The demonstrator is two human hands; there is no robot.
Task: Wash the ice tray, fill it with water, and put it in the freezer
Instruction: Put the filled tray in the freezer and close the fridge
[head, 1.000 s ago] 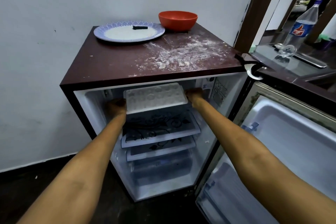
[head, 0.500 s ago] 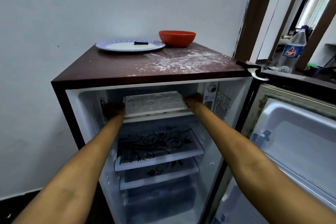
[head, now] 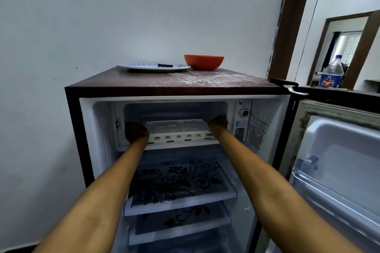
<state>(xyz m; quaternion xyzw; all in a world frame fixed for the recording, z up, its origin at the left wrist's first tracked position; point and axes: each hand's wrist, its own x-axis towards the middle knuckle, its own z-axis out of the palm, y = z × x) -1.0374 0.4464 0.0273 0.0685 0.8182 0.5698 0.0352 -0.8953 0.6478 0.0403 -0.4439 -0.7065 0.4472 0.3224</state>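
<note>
Sliding deeper than a moment ago, the white plastic ice tray (head: 176, 128) now sits inside the freezer compartment (head: 174, 109) at the fridge's top. The left hand (head: 136, 134) and right hand (head: 218, 123) each grasp one end of it, so only letting go and shutting the door seem left.

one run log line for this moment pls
step: placing | white plastic ice tray at freezer compartment mouth | left hand, right hand hold its ends | fridge door open

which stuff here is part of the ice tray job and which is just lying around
Job: ice tray, freezer, left hand, right hand.
Lying about: plate, red bowl, bottle, patterned shelves.
</note>
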